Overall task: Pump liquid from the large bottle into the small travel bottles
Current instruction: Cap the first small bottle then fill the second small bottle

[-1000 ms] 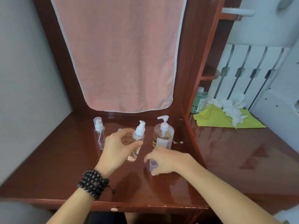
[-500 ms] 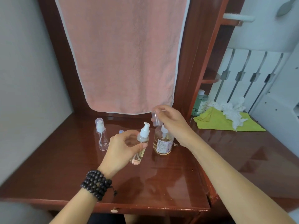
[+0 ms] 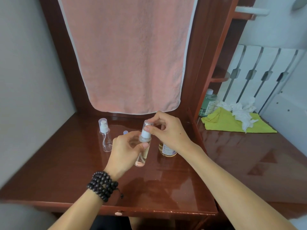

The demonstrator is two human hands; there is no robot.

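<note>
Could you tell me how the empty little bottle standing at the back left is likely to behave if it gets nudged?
The empty travel bottle looks like thin clear plastic with no liquid inside, so it is probably very light. It is tall and narrow with a capped pump on top, so a nudge would likely tip it. The desk looks glossy, so it might also slide.

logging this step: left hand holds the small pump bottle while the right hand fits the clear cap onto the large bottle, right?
Not quite. In the head view the right hand fits the clear cap onto the small pump bottle that the left hand holds, not onto the large bottle, which stands behind the right hand.
</note>
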